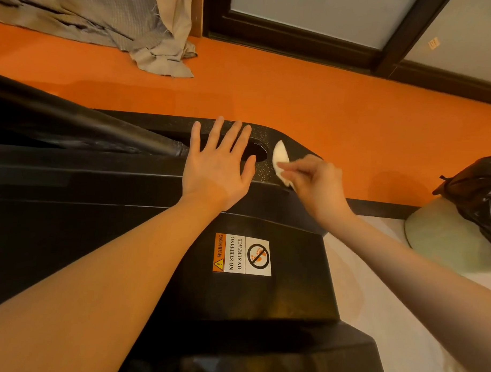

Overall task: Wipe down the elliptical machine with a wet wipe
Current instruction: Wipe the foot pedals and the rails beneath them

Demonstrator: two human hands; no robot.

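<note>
We look down on the black elliptical machine (262,297), seen from the head cam. Our left hand (217,168) lies flat on the top of its cover, fingers straight and spread, thumb out to the right, partly over a round hole (258,151) in the cover. Just beside it, our right hand (314,180) pinches a small white wet wipe (280,157) btw. thumb and fingertips and holds it against the speckled rounded corner of the machine, right of the hole. A warning sticker (242,254) with "NO STEPPING ON SURFACE" sits lower on the cover. Behind the machine is an orange floor (325,105), w/ a grey cloth (119,22) at top left. At the right edge is a black plastic bag (480,194) on a pale green bin (437,234).
</note>
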